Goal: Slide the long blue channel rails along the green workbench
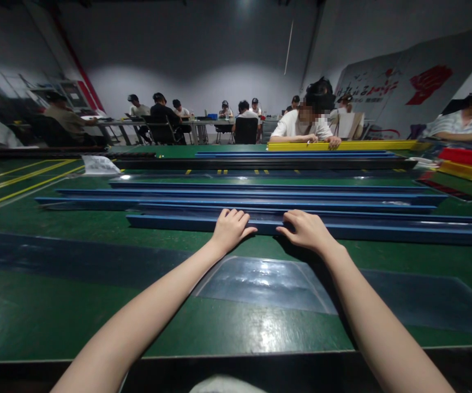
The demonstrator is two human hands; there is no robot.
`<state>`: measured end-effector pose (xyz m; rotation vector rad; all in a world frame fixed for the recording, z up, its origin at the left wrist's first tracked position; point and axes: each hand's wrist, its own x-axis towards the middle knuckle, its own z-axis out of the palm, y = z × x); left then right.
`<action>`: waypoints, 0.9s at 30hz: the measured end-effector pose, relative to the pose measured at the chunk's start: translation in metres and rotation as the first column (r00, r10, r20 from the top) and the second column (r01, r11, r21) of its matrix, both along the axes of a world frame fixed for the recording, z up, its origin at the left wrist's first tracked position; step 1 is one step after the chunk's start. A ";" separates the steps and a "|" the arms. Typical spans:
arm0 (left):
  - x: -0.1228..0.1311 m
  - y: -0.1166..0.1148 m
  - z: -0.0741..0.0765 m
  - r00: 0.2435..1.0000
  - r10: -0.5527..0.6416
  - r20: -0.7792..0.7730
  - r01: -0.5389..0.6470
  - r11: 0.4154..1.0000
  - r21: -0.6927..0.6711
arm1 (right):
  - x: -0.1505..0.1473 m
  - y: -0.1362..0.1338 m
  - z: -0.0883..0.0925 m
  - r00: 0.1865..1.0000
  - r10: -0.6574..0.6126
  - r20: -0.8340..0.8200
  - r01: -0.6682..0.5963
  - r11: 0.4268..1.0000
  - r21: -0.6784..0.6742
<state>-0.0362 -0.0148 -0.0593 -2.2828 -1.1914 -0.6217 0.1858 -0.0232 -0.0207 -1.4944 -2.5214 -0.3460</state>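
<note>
A long blue channel-shaped strip (383,230) lies crosswise on the green table, running out of view at the right. My left hand (231,229) grips it near its left part, fingers over the top and thumb along the near side. A short way to the right, my right hand (303,229) holds the same strip, its fingers curled over the upper edge and thumb pointing inward. Between my forearms lies a clear plastic film (264,281), on top of a flat dark bluish sheet (76,259) that stretches far to both sides.
Several more blue strips (84,203) lie parallel just beyond, then a long black strip (260,164). Across the table a person (301,128) handles a yellow strip (366,146). Red and yellow trays (468,170) stand at the right. The table's near edge (219,356) is below my arms.
</note>
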 end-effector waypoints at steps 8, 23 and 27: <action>0.001 -0.002 0.001 1.000 0.012 0.021 -0.012 1.000 0.012 | -0.009 0.002 -0.006 0.997 0.066 -0.048 -0.066 0.998 0.002; 0.000 0.001 -0.002 0.996 0.028 0.088 -0.029 1.000 0.012 | -0.008 0.005 -0.006 0.995 0.081 -0.058 -0.080 0.997 0.016; 0.000 0.001 -0.003 0.995 0.033 0.089 -0.035 0.999 0.020 | -0.009 0.004 -0.006 0.996 0.076 -0.048 -0.075 0.997 0.016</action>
